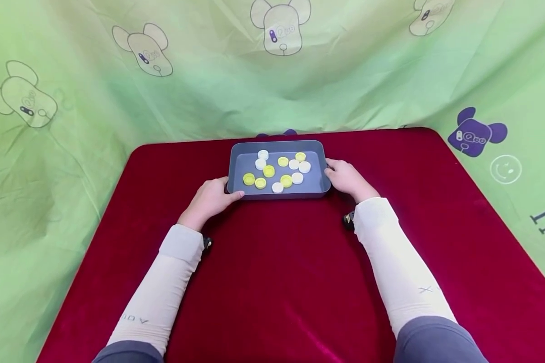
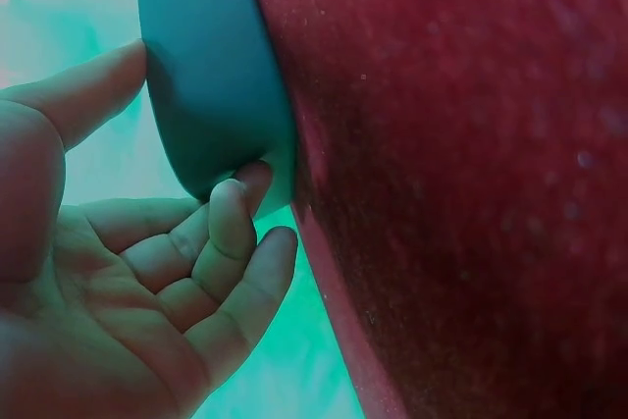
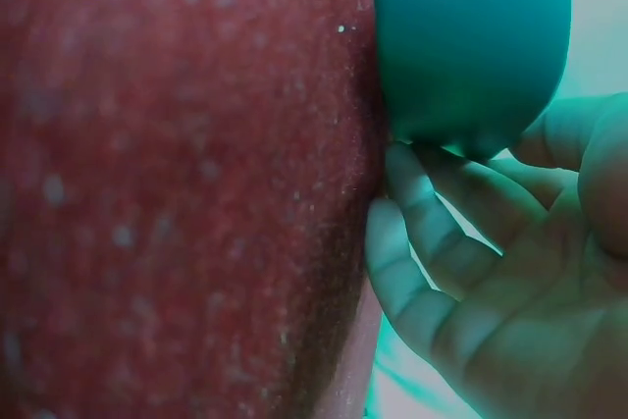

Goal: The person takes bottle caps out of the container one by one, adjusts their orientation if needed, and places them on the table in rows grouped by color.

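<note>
Near the table's far edge is a dark grey rectangular tray (image 1: 315, 172). Scattered over its floor lie several yellow caps (image 1: 268, 171) and several white caps (image 1: 304, 167), round and shallow. My left hand (image 1: 211, 197) grips the left end of the tray, thumb at the front corner and fingers curled under the end in the left wrist view. At the opposite end, my right hand (image 1: 346, 177) holds the tray, its thumb at the upper side. From the right wrist camera, the fingertips (image 3: 400, 159) show right at the tray's lower edge, close to the red cloth.
A dark red velvet cloth (image 1: 277, 282) covers the table. Behind and at both sides hangs a green curtain (image 1: 209, 96) printed with mouse-like heads. Small black devices sit at both wrists, below the pale sleeves (image 1: 152, 287).
</note>
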`<state>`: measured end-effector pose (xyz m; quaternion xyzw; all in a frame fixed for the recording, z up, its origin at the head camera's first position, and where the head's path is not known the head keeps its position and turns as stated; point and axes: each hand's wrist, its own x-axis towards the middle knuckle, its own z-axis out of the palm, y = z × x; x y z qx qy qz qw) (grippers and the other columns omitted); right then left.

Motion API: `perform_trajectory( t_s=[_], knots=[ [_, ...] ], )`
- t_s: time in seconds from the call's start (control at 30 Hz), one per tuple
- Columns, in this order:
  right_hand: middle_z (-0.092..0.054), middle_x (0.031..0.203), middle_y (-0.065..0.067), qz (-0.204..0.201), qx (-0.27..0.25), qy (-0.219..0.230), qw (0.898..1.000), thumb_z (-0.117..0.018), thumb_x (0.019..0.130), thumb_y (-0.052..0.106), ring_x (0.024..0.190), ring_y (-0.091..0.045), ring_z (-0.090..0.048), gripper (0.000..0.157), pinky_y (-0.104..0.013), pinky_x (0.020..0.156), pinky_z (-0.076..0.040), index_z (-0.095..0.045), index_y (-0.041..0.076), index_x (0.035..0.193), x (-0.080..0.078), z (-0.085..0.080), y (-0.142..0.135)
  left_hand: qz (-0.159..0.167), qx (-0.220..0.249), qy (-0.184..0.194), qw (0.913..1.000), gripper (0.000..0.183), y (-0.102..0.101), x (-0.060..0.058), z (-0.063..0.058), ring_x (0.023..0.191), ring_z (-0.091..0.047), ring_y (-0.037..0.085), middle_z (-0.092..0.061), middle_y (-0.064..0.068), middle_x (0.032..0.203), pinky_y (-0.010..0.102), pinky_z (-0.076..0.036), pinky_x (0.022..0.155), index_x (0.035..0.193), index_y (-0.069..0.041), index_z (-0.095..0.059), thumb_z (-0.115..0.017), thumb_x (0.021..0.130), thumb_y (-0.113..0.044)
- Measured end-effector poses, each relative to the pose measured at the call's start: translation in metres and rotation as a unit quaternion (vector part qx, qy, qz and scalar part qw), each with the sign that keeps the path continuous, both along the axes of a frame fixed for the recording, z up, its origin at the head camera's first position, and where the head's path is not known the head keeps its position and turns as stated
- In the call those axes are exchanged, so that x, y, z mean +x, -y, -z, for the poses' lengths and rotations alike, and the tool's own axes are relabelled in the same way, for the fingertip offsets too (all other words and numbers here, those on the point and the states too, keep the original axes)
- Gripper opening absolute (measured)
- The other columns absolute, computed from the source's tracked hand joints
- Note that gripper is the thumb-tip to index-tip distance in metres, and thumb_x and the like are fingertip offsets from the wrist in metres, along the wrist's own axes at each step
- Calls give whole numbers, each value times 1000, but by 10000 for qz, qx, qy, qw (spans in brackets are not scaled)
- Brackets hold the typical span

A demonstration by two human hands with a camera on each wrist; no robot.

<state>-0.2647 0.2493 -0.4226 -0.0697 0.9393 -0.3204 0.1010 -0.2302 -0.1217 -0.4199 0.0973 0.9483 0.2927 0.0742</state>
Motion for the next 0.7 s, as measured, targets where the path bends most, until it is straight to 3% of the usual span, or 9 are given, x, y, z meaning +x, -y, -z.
perform_trajectory(
  t_s=[0.43,0.7],
  knots=[
    [-38,149,-21,-48,-203,-63,9998,-42,104,17,139,-34,-31,49,-49,112,-25,-34,-3,148,6,4,3,-64,19,27,10000,59,9,4,5,95,-57,23,-64,4,109,42,-47,87,132,-10,-57,-67,89,-48],
    [-39,148,-22,-112,-146,-68,9998,-43,103,15,138,-35,-33,49,-50,111,-26,-35,-3,148,7,-1,-2,54,10,-37,10000,48,9,2,-1,80,-56,22,-61,3,87,37,-44,71,122,-10,-59,-65,90,-47]
  ],
)
